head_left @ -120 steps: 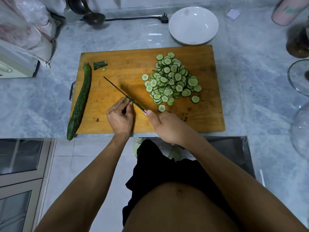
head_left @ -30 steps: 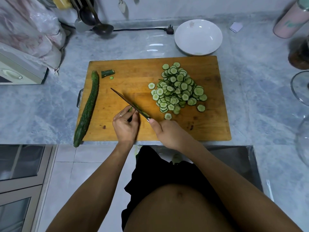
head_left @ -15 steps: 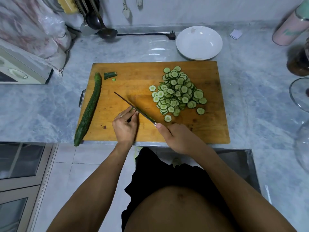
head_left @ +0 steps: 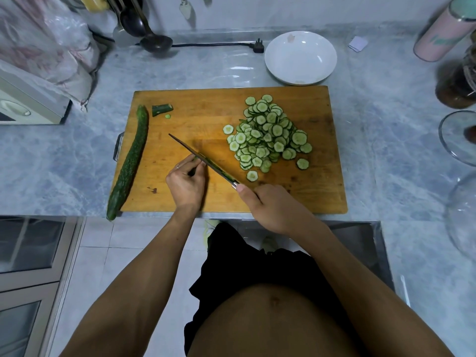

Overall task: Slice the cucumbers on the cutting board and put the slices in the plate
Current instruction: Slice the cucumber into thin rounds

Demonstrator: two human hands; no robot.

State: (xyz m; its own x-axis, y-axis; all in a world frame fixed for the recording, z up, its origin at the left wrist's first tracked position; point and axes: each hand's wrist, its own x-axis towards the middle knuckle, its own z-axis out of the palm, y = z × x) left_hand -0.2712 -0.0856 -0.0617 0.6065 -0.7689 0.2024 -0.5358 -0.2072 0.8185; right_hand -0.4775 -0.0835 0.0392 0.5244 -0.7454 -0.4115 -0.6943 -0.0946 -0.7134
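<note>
With the left hand point(head_left: 186, 182) pinching the last cucumber stub point(head_left: 197, 158) mid-board and the right hand point(head_left: 270, 206) gripping the knife point(head_left: 203, 158), I'd tuck those fingertips back (plate point(head_left: 300, 57) waits beyond).

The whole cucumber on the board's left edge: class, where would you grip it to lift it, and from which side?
Grip the whole cucumber around its middle, coming from above. It lies flat and long along the left edge of the cutting board, near end overhanging the counter, so a mid-length hold probably balances it. Its open left side leaves room for fingers.
</note>
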